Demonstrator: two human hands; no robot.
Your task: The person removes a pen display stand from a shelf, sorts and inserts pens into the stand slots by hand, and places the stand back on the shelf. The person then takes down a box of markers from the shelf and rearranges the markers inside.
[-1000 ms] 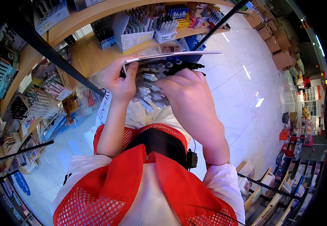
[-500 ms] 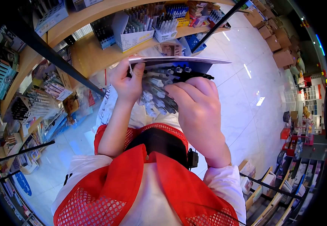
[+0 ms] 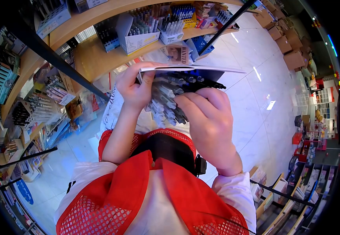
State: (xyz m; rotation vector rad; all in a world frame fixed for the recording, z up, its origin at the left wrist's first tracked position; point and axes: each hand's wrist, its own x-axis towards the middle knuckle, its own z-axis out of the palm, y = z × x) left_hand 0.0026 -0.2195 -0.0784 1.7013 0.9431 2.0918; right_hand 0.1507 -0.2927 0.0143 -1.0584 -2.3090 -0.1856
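Head | my left hand (image 3: 134,89) pinches box (image 3: 220,69) by edge, probably for steadying | pens (image 3: 164,102) in box | right hand (image 3: 213,123): fingers bent at pens, grasp I cannot tell

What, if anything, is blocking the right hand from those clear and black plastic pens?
Nothing visible: the bare right hand has its fingers right at the clear and black plastic pens. The flat, white-edged panel in the bare left hand is on their far side.
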